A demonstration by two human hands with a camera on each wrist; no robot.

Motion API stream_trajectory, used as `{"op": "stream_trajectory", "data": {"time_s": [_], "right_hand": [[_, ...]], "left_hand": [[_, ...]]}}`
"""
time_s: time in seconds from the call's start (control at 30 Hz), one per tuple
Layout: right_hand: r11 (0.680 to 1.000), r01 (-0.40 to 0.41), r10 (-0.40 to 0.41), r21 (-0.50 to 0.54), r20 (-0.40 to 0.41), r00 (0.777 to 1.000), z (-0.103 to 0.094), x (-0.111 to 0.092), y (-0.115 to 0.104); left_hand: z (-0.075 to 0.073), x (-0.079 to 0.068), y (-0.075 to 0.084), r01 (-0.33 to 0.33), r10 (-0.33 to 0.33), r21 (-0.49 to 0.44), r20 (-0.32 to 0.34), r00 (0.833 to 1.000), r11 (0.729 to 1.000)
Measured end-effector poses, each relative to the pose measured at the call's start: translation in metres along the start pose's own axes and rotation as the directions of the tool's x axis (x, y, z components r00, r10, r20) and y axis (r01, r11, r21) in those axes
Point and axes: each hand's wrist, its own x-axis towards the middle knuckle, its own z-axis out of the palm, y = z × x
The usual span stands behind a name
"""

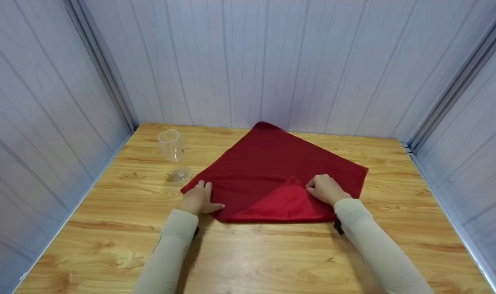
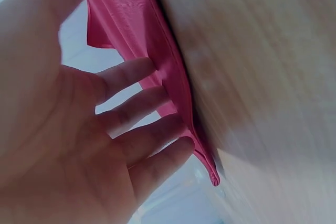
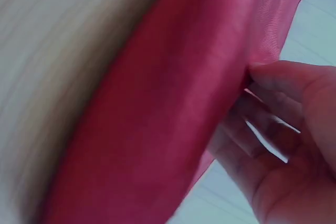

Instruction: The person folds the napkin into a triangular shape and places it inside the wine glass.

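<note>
on the table (image 1: 256, 257) the red cloth (image 1: 280, 151) is lying partly folded, the right hand (image 1: 325, 189) pinching its flap (image 1: 287, 204) while the left hand (image 1: 197, 200) is resting uncurled on it, ideally pressing lightly against slipping.

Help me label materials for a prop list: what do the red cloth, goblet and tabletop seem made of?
Red cloth: probably satin-like fabric; the folded-over flap shines, the other face looks duller.
Goblet: clear glass or plastic, smooth; see-through with small highlights, which fits either.
Tabletop: wood or wood-print laminate, slightly glossy; it shows yellowish grain and knots.
</note>
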Motion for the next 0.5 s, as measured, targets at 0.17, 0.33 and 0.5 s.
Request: {"op": "stream_trajectory", "data": {"time_s": [0.17,0.33,0.5], "right_hand": [[1.000,-0.011,0.011,-0.004,0.033,0.999,-0.004,-0.004,-0.003],[1.000,-0.004,0.004,-0.003,0.068,0.998,-0.005,-0.009,-0.006],[1.000,-0.018,0.019,-0.011,0.087,0.996,-0.005,-0.012,-0.008]], "left_hand": [[-0.005,0.002,0.000,-0.007,0.008,-0.027,0.017,1.000,1.000],[-0.005,0.004,-0.003,-0.018,0.019,-0.066,0.012,1.000,0.998],[-0.007,0.007,-0.004,-0.019,0.020,-0.081,0.012,1.000,0.997]]}}
